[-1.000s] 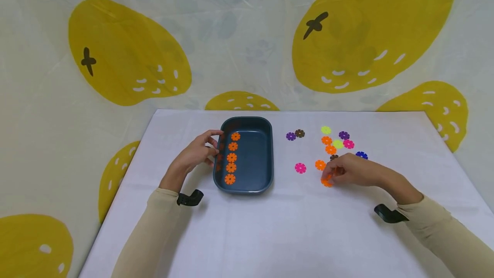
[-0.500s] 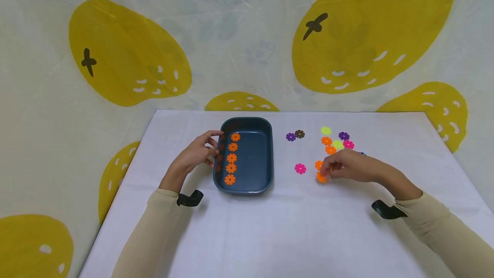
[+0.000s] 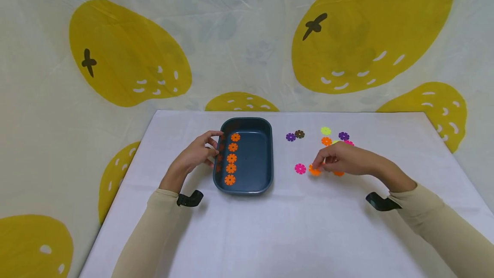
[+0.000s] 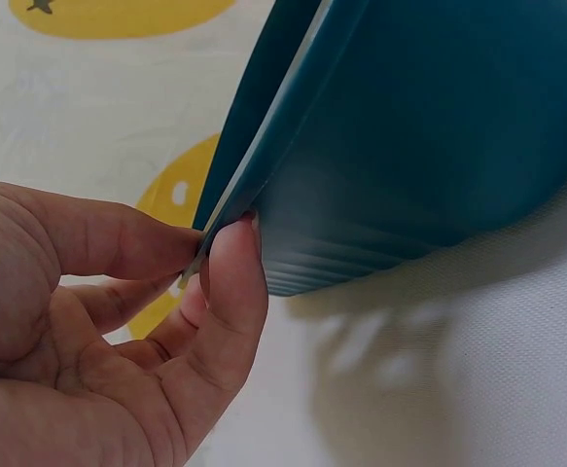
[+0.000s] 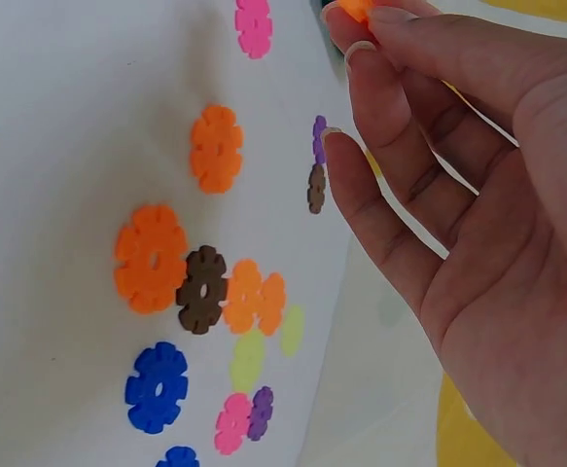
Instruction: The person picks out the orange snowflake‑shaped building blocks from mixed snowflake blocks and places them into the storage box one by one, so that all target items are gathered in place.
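My left hand (image 3: 197, 151) is at the left side of a dark blue rectangular tray (image 3: 254, 158). In the left wrist view its thumb and fingers pinch the rim of the tray (image 4: 400, 136). Several orange notched snowflake discs (image 3: 231, 158) lie in a column along the tray's left side. My right hand (image 3: 347, 159) is over the table to the right, pinching another orange disc (image 3: 314, 170) between thumb and fingertips. The right wrist view shows that orange disc (image 5: 357, 9) partly hidden by the fingers. A pink disc (image 3: 300, 168) lies just left of it.
Loose discs lie under and behind my right hand: orange (image 5: 216, 149), brown (image 5: 202, 290), blue (image 5: 157, 387), yellow-green (image 3: 326, 131) and purple (image 3: 344, 136). A purple and brown pair (image 3: 295, 135) sits nearer the tray. A patterned cloth (image 3: 247, 55) hangs behind the white table.
My right hand has lifted an orange disc off the table and moved it left and slightly away, toward the pink disc. My left hand and the tray have stayed in place.
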The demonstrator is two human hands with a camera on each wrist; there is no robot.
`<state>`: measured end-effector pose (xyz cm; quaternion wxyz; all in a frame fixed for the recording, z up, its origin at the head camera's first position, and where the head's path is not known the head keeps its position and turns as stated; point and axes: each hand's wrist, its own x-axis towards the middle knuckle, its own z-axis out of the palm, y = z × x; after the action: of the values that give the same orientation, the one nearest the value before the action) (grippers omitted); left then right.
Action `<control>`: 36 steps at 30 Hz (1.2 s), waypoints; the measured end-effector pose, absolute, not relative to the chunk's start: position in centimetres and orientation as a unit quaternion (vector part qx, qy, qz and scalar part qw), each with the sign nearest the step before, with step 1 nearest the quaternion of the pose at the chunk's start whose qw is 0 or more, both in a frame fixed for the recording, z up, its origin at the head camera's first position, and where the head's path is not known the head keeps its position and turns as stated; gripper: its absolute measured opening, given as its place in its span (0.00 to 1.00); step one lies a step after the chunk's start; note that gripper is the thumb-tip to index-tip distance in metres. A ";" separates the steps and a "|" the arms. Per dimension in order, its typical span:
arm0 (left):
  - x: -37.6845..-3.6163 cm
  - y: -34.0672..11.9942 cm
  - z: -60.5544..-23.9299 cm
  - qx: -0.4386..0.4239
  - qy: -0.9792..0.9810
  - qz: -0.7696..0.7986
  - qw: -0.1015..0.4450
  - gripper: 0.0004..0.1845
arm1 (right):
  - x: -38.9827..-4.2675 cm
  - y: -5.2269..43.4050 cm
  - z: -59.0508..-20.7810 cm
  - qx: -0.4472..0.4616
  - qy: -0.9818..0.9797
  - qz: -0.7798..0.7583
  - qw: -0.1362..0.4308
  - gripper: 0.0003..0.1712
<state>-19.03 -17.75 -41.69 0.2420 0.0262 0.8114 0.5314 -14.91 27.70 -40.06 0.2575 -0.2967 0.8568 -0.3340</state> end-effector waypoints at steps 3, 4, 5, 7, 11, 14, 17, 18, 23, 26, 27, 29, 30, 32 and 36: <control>-19.1 -17.8 -41.8 0.025 0.812 0.530 0.243 0.35 | -15.1 27.4 -39.8 -0.306 0.853 -0.336 0.257 0.11; -19.1 -17.8 -41.8 0.025 0.812 0.530 0.243 0.35 | -15.2 27.3 -39.7 -0.307 0.852 -0.337 0.259 0.11; -19.1 -17.8 -41.8 0.025 0.812 0.530 0.243 0.36 | -15.2 27.2 -39.7 -0.307 0.850 -0.338 0.260 0.11; -19.1 -17.8 -41.8 0.025 0.812 0.529 0.243 0.36 | -15.4 27.1 -39.6 -0.308 0.847 -0.343 0.265 0.11; -19.0 -17.7 -41.7 0.027 0.812 0.530 0.242 0.36 | -15.6 26.6 -39.2 -0.314 0.847 -0.339 0.264 0.11; -19.0 -17.7 -41.6 0.026 0.813 0.529 0.243 0.36 | -15.9 26.3 -38.8 -0.322 0.849 -0.330 0.260 0.12; -19.0 -17.6 -41.5 0.023 0.813 0.528 0.243 0.36 | -16.1 25.9 -38.4 -0.327 0.850 -0.323 0.257 0.12; -19.0 -17.7 -41.6 0.023 0.814 0.528 0.243 0.36 | -16.2 25.8 -38.2 -0.329 0.850 -0.323 0.256 0.12; -19.1 -17.7 -41.5 0.024 0.813 0.527 0.245 0.36 | -16.6 25.3 -37.8 -0.334 0.844 -0.332 0.256 0.11; -18.5 -17.3 -40.3 0.024 0.813 0.526 0.250 0.36 | -16.9 24.8 -37.7 -0.334 0.843 -0.334 0.257 0.11; -18.3 -17.1 -39.8 0.024 0.813 0.524 0.252 0.35 | -17.0 24.7 -37.7 -0.333 0.843 -0.333 0.258 0.10; -18.0 -16.8 -39.0 0.023 0.815 0.521 0.254 0.35 | -17.2 24.4 -37.6 -0.332 0.845 -0.329 0.259 0.10; -17.8 -16.7 -38.7 0.024 0.815 0.521 0.254 0.35 | -17.2 24.2 -37.5 -0.330 0.847 -0.325 0.261 0.10; -18.1 -16.8 -39.2 0.022 0.816 0.519 0.255 0.35 | -17.4 24.0 -37.4 -0.327 0.849 -0.321 0.263 0.10; -18.9 -17.3 -41.0 0.021 0.818 0.517 0.253 0.35 | -17.6 23.4 -37.2 -0.330 0.849 -0.318 0.263 0.09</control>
<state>-18.88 -17.30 -41.03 0.2530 0.0207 0.8176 0.5169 -17.64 23.40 -37.21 0.2629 -0.3305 0.8489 -0.3178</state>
